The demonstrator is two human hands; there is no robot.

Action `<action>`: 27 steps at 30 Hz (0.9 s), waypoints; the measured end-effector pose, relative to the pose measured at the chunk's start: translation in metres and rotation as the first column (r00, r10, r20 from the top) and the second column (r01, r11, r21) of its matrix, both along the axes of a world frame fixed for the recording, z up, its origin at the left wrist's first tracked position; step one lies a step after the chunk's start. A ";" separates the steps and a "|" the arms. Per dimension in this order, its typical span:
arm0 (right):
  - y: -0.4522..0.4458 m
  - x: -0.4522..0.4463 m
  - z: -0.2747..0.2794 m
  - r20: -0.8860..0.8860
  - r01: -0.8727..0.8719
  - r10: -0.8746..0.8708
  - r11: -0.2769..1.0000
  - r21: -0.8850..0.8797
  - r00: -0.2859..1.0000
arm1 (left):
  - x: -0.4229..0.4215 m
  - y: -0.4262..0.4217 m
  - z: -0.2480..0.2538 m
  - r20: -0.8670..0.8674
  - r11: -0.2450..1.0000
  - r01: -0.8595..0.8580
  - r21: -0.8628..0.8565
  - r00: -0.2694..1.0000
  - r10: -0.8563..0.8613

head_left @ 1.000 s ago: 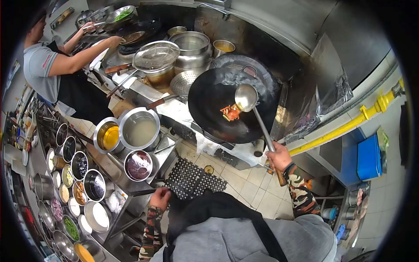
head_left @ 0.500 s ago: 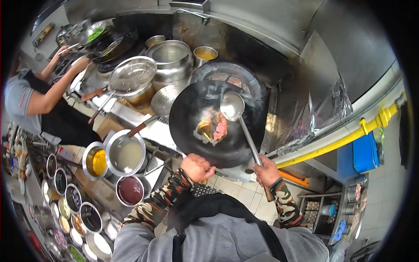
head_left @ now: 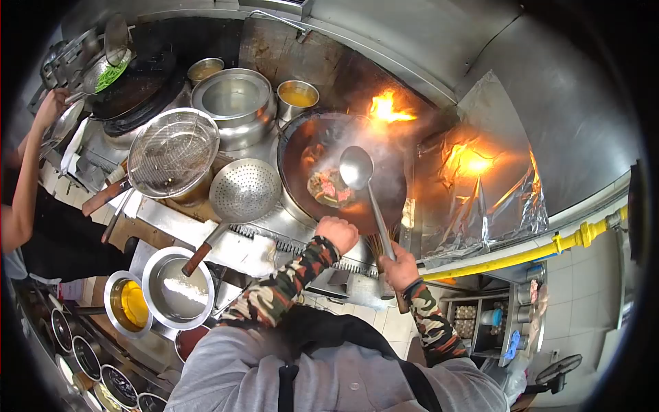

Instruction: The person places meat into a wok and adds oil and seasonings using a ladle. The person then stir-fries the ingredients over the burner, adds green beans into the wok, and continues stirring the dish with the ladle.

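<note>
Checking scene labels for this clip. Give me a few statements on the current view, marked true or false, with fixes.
1. The right hand grips the ladle. True.
2. The left hand holds up the mesh strainer. False: it is closed at the near edge of the wok, away from the strainer.
3. Food lies in the wok. True.
4. The skimmer with round holes lies inside the wok. False: it is outside, to the wok's left.
5. Flames show near the wok's far side. True.
</note>
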State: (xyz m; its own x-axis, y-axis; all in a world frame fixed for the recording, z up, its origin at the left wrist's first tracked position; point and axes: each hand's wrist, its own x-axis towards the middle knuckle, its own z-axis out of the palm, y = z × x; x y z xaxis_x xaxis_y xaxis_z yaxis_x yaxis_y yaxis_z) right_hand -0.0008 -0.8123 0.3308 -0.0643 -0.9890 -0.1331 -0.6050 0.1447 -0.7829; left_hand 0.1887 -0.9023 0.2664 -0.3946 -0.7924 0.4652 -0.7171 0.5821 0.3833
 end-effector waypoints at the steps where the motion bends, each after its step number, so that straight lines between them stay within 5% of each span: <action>1: -0.007 0.007 0.014 -0.009 0.005 -0.005 1.000 0.003 1.000 | 0.000 -0.008 -0.004 -0.009 1.000 0.005 0.003 1.000 -0.005; 3: -0.022 0.019 0.036 0.261 0.101 -0.209 0.922 0.373 0.942 | -0.001 -0.019 -0.009 0.077 0.966 0.063 0.249 0.993 -0.084; 7: -0.070 0.017 0.008 0.443 0.033 -0.311 0.846 0.532 0.841 | -0.002 -0.040 -0.035 0.159 0.965 0.046 0.259 0.983 -0.089; 13: -0.076 -0.004 -0.003 -0.063 0.089 -0.076 0.971 0.221 0.995 | 0.003 -0.043 -0.038 0.180 0.962 0.049 0.267 0.979 -0.100; 14: -0.070 -0.009 -0.007 -0.123 0.041 -0.039 0.999 0.018 0.992 | 0.003 -0.043 -0.040 0.177 0.967 0.053 0.251 0.979 -0.099; 15: -0.075 -0.016 -0.009 -0.125 0.034 -0.032 0.999 0.016 0.992 | 0.002 -0.043 -0.042 0.173 0.970 0.057 0.235 0.980 -0.100; 17: -0.078 -0.025 -0.006 -0.523 -0.023 -0.066 0.987 -0.161 0.850 | 0.000 -0.042 -0.041 0.194 0.961 0.047 0.273 0.975 -0.103; 19: -0.092 -0.022 -0.010 -0.478 0.140 -0.198 0.978 -0.154 0.856 | 0.001 -0.041 -0.039 0.182 0.976 0.052 0.213 0.979 -0.092; 27: -0.060 -0.038 -0.043 -0.291 -0.091 0.061 0.992 -0.092 0.955 | -0.001 -0.037 -0.043 0.191 0.992 -0.017 0.128 0.981 -0.008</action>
